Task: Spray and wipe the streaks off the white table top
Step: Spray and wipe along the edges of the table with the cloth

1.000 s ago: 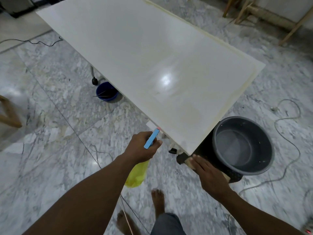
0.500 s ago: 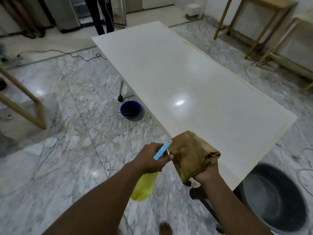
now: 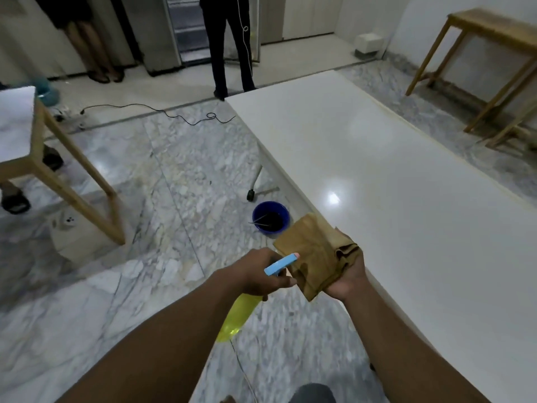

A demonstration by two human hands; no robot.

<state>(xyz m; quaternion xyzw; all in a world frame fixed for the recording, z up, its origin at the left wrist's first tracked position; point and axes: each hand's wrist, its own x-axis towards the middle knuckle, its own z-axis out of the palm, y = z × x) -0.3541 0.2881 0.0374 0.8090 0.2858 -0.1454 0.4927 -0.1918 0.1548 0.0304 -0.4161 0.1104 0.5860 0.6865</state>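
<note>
A long white table top (image 3: pixel 392 181) runs from the near right to the far middle, glossy with a light glare on it. My left hand (image 3: pixel 258 273) grips a spray bottle (image 3: pixel 238 318) with a yellow body and a blue nozzle, held off the table's left edge with the nozzle pointing toward the table. Beside it my right hand (image 3: pixel 347 279) holds a folded brown cloth (image 3: pixel 315 253) up at the table's near left edge. The cloth hides my right fingers.
A blue bucket (image 3: pixel 270 217) stands on the marble floor by the table's caster leg (image 3: pixel 251 193). A wooden table (image 3: pixel 58 170) is at the left, wooden frames (image 3: pixel 491 68) at the far right. Two people (image 3: pixel 229 45) stand at the back. A black cable (image 3: pixel 162 113) lies on the floor.
My right hand went from low beside the grey tub to holding the brown cloth up at the table edge. The view tilted up, so the tub left the frame. The bottle stays in my left hand.
</note>
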